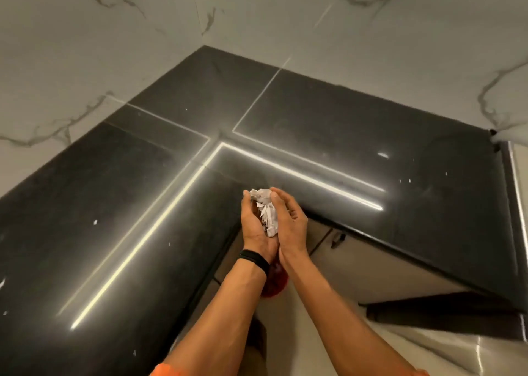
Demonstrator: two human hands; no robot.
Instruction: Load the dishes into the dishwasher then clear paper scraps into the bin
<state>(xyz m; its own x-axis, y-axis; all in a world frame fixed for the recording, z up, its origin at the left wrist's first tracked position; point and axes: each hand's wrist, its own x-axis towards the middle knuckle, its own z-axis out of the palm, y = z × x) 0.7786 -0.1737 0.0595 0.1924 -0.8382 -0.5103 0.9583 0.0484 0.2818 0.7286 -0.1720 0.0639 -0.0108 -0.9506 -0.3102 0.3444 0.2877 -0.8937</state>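
Cupping crumpled paper scraps [267, 212], left hand [253, 227] and right hand [292, 223] curl inward, heels touching.

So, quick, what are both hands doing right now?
Left hand: cupped round the crumpled paper.
Right hand: gripping the same paper.

two forearms as seen from the head camera. the left forearm [228, 304] and the right forearm [328, 304] are shown uncovered from sleeve edge to wrist. a black wristband [255, 260] (smooth and matte; finer detail cannot be told) is worn close round the left wrist. the left hand [254, 224] and the right hand [291, 224] are left bare. a sliver of left orange sleeve [158, 372] and of right orange sleeve [421, 373] is cut off by the lower frame edge.
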